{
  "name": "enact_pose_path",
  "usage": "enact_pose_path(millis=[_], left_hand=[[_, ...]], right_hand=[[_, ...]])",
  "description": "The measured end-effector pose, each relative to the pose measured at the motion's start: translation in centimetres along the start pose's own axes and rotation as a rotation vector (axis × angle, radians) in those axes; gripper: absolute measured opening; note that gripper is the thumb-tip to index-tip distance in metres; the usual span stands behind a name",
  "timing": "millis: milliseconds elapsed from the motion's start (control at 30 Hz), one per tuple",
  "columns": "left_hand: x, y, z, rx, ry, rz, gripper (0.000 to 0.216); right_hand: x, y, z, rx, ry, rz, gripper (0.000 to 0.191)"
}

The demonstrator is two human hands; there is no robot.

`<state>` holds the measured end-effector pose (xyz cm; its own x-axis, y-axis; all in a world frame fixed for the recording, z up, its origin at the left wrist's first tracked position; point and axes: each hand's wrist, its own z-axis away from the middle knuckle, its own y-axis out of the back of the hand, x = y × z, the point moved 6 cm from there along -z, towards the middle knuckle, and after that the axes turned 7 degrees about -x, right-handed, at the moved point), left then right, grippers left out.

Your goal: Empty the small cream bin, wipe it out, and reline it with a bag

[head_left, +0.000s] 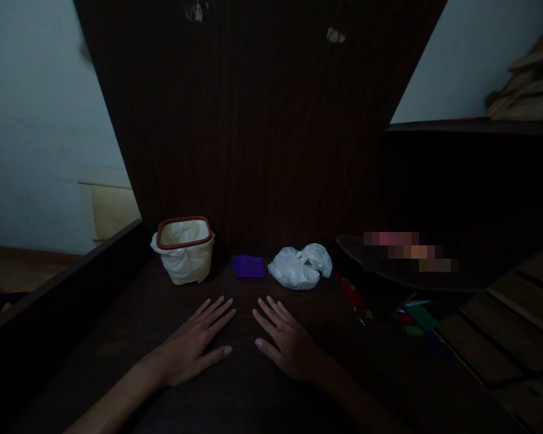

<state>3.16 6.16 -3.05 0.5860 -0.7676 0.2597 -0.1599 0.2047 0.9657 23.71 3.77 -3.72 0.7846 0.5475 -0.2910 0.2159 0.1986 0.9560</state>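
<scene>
My left hand (pixel 196 343) lies flat on the dark wooden surface (pixel 239 392), fingers spread, holding nothing. Beside it, my right hand (pixel 285 343) also rests palm down with its fingers apart. Beyond the left hand stands a small trash bin (pixel 185 262) with a brown rim and a pale plastic bag lining it. A folded purple item (pixel 248 266), perhaps cloth or a plastic bag, lies to the right of the bin. Just past my right hand sits a crumpled white plastic bag (pixel 298 268); whatever it may contain is hidden.
A dark upright panel (pixel 262 138) closes off the back. On the left runs a raised dark edge (pixel 72 277). At right, a dark shelf (pixel 389 268) bears a pixelated patch, with red and green items (pixel 416 316) under it. Wooden slats (pixel 502 325) lie farther right.
</scene>
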Motion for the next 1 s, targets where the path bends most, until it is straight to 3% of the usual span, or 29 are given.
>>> enact_pose_path(millis=[1000], left_hand=[[0.17,0.12,-0.09,-0.035,0.02,-0.004,0.069]], right_hand=[[0.25,-0.49,0.18,0.073,0.028,0.038,0.057]])
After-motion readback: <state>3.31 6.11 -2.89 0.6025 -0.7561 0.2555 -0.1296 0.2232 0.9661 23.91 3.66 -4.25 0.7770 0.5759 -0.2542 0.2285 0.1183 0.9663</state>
